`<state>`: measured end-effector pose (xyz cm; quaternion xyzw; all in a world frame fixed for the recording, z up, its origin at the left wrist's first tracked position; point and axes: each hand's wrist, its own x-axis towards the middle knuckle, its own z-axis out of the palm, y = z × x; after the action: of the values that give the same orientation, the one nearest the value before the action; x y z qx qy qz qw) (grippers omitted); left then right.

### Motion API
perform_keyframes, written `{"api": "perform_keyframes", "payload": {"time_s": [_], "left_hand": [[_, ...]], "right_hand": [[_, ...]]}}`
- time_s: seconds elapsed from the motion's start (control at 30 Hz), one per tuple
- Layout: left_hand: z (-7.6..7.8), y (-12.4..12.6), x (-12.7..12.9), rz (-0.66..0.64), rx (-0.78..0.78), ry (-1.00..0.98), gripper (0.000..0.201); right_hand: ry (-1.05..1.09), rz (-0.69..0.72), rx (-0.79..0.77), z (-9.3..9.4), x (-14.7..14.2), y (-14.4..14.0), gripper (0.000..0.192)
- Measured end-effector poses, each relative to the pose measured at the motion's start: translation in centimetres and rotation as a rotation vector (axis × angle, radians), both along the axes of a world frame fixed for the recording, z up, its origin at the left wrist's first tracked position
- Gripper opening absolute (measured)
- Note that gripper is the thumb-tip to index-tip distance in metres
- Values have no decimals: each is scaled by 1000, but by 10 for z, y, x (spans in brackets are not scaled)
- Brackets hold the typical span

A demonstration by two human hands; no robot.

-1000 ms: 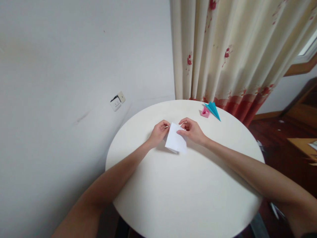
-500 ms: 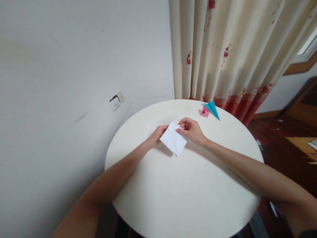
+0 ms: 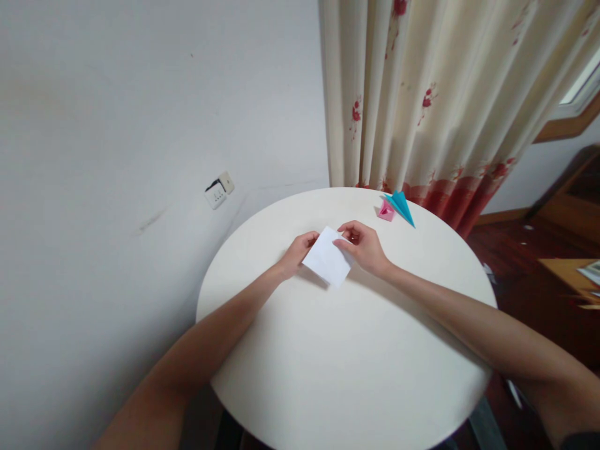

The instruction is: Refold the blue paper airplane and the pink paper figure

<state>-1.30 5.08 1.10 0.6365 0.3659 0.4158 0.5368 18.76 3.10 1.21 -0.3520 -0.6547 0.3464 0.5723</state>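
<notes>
A folded square of white paper (image 3: 328,259) is held a little above the round white table, turned so that one corner points toward me. My left hand (image 3: 299,251) is closed on its left edge, with the fingertips partly hidden behind the sheet. On the upper right side, my right hand (image 3: 363,245) pinches the paper, thumb on the front face and fingers bent behind. The paper casts a shadow on the table beneath it.
The round white table (image 3: 347,362) stands against a wall with a socket (image 3: 216,195). A blue paper plane (image 3: 400,207) and a pink folded paper piece (image 3: 386,211) lie at its far right edge. Behind hangs a flowered curtain (image 3: 422,125).
The white paper has tilted slightly, its near corner rising and drawing back a little. Both hands keep their hold with only small shifts. The plane and pink piece stay put.
</notes>
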Motion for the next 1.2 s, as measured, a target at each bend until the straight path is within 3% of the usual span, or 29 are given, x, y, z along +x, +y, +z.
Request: {"api": "perform_keyframes", "payload": {"time_s": [0.2, 0.33, 0.47, 0.53, 0.63, 0.7, 0.83, 1.0, 1.2], "left_hand": [[8, -5, -3, -180, -226, -92, 63], [8, -5, -11, -251, -210, -15, 52], [2, -2, -14, -234, -138, 47, 46], [0, -1, -14, -213, -113, 57, 48], [-2, 0, -14, -181, -101, 80, 52], [-1, 0, -14, -184, -121, 93, 56], [-1, -3, -12, -187, -159, 124, 55], [-6, -5, -5, -33, -155, 212, 55], [-2, -7, -2, 2, -28, 182, 46]], "right_hand": [[-108, -60, 66, 0, 2, -5, 21], [-218, -109, 136, -2, 3, -5, 17], [-207, -136, 83, -4, 4, 1, 33], [-172, -66, -85, -3, 4, 5, 40], [-132, 113, -363, -2, 6, 5, 32], [-118, 150, -433, -2, 6, 3, 29], [-110, 145, -409, -3, 3, 0, 30], [-153, 168, -379, -9, -1, 0, 34], [-207, 196, -370, -14, -2, 0, 36]]}}
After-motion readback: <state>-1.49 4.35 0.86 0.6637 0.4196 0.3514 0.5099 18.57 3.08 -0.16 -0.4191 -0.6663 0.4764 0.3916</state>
